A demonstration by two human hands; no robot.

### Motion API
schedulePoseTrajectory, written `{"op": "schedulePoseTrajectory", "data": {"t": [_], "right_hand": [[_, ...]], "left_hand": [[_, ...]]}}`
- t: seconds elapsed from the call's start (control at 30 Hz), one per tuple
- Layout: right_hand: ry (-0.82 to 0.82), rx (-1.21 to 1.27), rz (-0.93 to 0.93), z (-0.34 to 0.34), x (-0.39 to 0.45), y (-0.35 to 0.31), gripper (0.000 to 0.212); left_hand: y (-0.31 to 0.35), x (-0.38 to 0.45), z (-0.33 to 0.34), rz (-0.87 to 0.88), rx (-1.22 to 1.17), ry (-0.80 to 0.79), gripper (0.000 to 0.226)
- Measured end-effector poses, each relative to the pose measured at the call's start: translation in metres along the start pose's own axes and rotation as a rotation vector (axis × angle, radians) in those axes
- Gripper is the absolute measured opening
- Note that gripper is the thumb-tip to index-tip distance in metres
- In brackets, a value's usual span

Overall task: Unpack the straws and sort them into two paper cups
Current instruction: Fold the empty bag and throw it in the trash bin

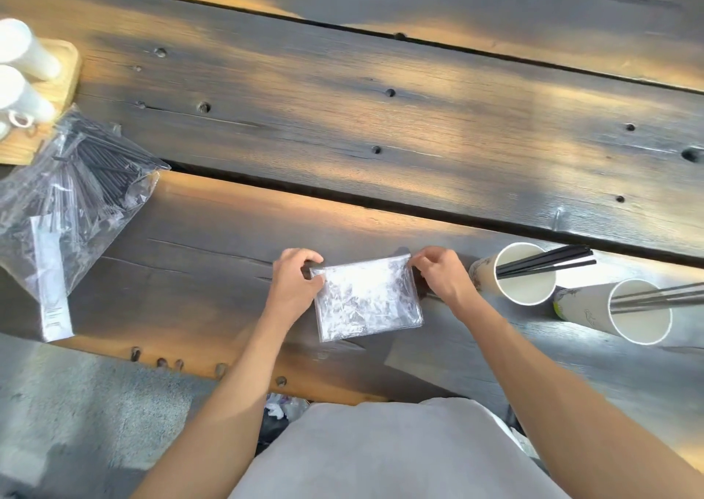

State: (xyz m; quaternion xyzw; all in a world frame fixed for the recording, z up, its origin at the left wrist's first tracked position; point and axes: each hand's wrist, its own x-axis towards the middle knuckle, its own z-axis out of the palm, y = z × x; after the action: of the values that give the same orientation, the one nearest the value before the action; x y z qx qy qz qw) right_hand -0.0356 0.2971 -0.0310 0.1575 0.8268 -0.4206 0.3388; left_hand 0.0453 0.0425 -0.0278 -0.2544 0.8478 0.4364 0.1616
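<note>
A small clear plastic pouch point(367, 300) lies flat on the dark wooden table, just in front of me. My left hand point(295, 285) pinches its top left corner and my right hand point(442, 275) pinches its top right corner. To the right stand two white paper cups. The nearer-left cup point(524, 279) holds black straws point(544, 263) that stick out to the right. The other cup point(609, 314) holds silvery metal straws point(659, 296). At the far left lies a large clear bag point(72, 201) with many black straws inside and a white label strip.
A light wooden tray point(63, 79) at the back left carries white cylindrical containers point(23, 49). Long gaps run between the table's planks. The table's front edge is close to my body, with grey floor below at the left.
</note>
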Motion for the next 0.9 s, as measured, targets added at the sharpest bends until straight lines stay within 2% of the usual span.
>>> {"op": "schedulePoseTrajectory", "data": {"t": [0.07, 0.13, 0.2, 0.27, 0.33, 0.4, 0.53, 0.67, 0.73, 0.9], "right_hand": [[0.07, -0.022, -0.032, 0.003, -0.005, -0.003, 0.019], [0.058, 0.052, -0.034, 0.008, -0.012, -0.007, 0.019], [-0.1, 0.249, 0.023, 0.019, -0.021, -0.013, 0.019], [-0.278, 0.343, 0.1, 0.029, -0.029, -0.017, 0.018], [-0.429, 0.357, 0.177, 0.039, -0.032, -0.016, 0.021], [-0.477, 0.346, 0.23, 0.045, -0.032, -0.012, 0.022], [-0.323, 0.298, 0.24, 0.039, -0.028, -0.004, 0.013], [-0.087, 0.26, 0.206, 0.029, -0.02, 0.005, 0.022], [-0.019, 0.197, 0.192, 0.027, -0.017, 0.01, 0.027], [0.077, -0.046, 0.1, 0.027, -0.021, 0.012, 0.027]], "left_hand": [[0.006, -0.008, 0.003, -0.01, -0.009, 0.089, 0.024], [0.012, -0.017, 0.009, -0.103, -0.189, 0.045, 0.019], [0.017, -0.025, 0.018, -0.249, -0.441, -0.108, 0.018], [0.016, -0.03, 0.028, -0.336, -0.582, -0.224, 0.019], [0.01, -0.031, 0.037, -0.383, -0.666, -0.236, 0.022], [0.005, -0.031, 0.04, -0.408, -0.708, -0.191, 0.023], [-0.003, -0.032, 0.04, -0.389, -0.631, -0.07, 0.025], [-0.006, -0.036, 0.033, -0.357, -0.595, -0.015, 0.027], [-0.009, -0.038, 0.032, -0.362, -0.582, 0.003, 0.026], [-0.01, -0.042, 0.038, -0.443, -0.206, 0.247, 0.02]]}}
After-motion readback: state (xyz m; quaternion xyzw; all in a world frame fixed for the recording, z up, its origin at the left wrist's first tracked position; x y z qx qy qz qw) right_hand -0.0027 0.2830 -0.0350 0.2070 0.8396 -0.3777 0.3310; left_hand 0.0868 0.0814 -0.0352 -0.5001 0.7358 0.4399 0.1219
